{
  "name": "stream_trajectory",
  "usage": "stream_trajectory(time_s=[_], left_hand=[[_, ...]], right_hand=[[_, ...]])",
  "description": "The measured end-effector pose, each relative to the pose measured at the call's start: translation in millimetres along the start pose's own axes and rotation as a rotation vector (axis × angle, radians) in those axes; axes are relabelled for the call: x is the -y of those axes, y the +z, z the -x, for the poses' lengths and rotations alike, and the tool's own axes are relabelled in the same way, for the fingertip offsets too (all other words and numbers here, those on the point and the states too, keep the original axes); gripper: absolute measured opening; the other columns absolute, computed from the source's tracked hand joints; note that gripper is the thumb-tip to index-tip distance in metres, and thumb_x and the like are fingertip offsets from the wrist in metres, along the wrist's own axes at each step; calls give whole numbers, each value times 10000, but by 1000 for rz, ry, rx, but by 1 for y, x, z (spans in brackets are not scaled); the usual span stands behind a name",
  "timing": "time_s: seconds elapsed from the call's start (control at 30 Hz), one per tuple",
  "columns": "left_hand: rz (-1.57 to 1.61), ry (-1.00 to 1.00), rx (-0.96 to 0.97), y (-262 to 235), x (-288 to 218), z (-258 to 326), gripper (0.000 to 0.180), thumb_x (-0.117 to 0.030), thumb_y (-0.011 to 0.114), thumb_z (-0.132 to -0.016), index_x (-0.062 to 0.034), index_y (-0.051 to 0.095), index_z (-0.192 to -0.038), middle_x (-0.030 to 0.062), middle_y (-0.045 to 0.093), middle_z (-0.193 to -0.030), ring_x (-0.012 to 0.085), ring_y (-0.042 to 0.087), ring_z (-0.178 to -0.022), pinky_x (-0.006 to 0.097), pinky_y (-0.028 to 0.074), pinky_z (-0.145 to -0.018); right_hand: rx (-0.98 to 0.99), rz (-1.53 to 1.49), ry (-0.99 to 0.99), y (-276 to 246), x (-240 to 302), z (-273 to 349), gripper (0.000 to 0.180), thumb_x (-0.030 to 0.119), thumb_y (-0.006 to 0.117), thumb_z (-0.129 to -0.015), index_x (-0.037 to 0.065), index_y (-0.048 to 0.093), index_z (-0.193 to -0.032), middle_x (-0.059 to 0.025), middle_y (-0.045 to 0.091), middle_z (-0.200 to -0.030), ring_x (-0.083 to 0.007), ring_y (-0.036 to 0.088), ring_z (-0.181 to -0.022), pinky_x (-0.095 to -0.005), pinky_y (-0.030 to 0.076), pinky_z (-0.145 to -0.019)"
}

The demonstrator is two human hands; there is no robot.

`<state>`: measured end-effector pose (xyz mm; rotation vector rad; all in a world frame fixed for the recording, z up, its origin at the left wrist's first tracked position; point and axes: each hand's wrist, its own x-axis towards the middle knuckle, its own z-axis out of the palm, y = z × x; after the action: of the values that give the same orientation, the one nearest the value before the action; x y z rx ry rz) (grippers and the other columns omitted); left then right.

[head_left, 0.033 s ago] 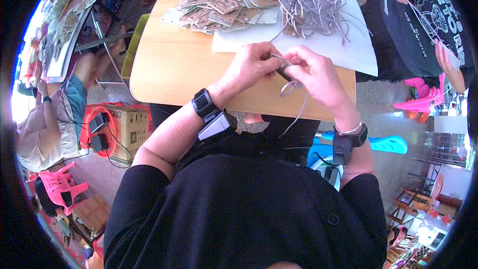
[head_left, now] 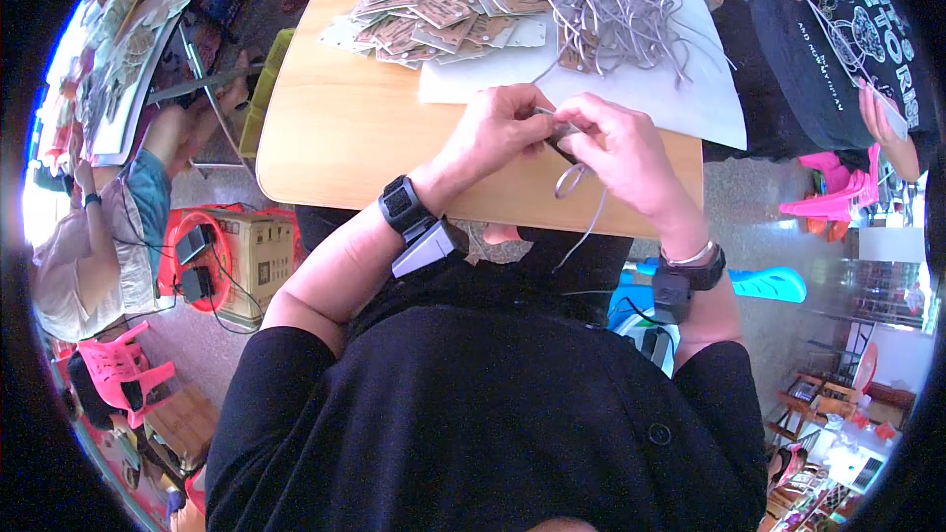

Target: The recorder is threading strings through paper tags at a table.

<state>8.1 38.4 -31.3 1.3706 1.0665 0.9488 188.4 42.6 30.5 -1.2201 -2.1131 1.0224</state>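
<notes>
"two hands, holding what?"
"left hand (head_left: pixel 507 123) and right hand (head_left: pixel 619 146) together pinch a small dark piece (head_left: pixel 564 149) above the table (head_left: pixel 345 138), grey cord (head_left: pixel 599 215) dangling below"
"and farther out?"
"brown card pile (head_left: pixel 443 15), tangled grey cords (head_left: pixel 623 10) on white sheet (head_left: pixel 705 103)"

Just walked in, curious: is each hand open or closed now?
Left hand: closed, pinching a small dark piece.
Right hand: closed on the same piece, grey cord hanging below.

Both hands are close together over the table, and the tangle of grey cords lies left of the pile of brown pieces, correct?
No: the head view shows the tangle of grey cords lying right of the pile of brown pieces. The left hand and right hand are close together over the table.
</notes>
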Motion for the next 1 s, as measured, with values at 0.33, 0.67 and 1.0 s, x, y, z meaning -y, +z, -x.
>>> stream_trajectory(time_s=[0.33,0.67,1.0], left_hand=[[103,-20,11,2,-3,3,143,-124,630,-839,9,635,-893,25,623,-717,72,565,-599,221,457,-548],[97,-82,197,1,-14,4,167,-148,628,-840,19,640,-837,39,615,-679,87,578,-570,219,465,-534],[284,-126,-27,-3,-5,3,157,-154,590,-859,-1,619,-843,49,617,-688,96,579,-559,221,467,-526]], right_hand=[[-204,214,-330,-2,1,-10,103,115,535,-881,18,558,-906,-129,636,-786,-281,633,-681,-391,509,-623],[-432,-732,-226,-67,35,-54,188,167,458,-974,-15,464,-1020,-163,625,-874,-193,626,-659,-305,533,-628],[-134,-480,76,-1,-27,47,275,157,577,-905,35,506,-1141,-50,605,-864,-104,576,-746,-270,477,-685]])
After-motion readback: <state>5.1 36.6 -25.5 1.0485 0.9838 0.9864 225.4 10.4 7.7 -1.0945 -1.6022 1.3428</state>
